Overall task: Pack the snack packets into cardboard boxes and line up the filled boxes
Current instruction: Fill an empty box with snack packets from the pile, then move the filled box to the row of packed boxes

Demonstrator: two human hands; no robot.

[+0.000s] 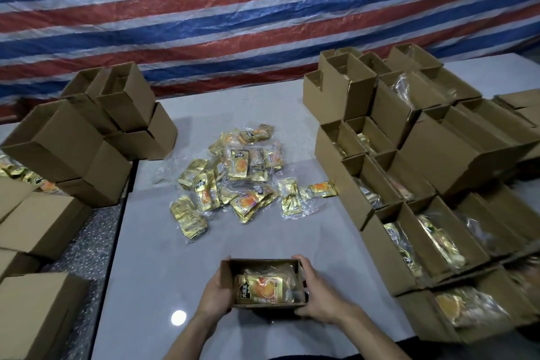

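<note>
On the left, the stack of empty boxes [87, 131] stands at the edge of the table [146, 242], well apart from the work. The left hand [214, 292] grips the left wall of the open box [264, 262], and farther back, in the middle, lies the loose pile of packets [233, 178]. In the box a snack packet [260, 286] lies face up. The right hand [320, 298] grips the right wall, with the thumb on the rim. Whether the box rests on the table or is just lifted, I cannot tell. The box looks filled, so I judge the step is to place it. Keep it level with even pressure from both sides, so the thin walls do not bend, and set it flush against the filled boxes [409, 213] on the right.
</note>
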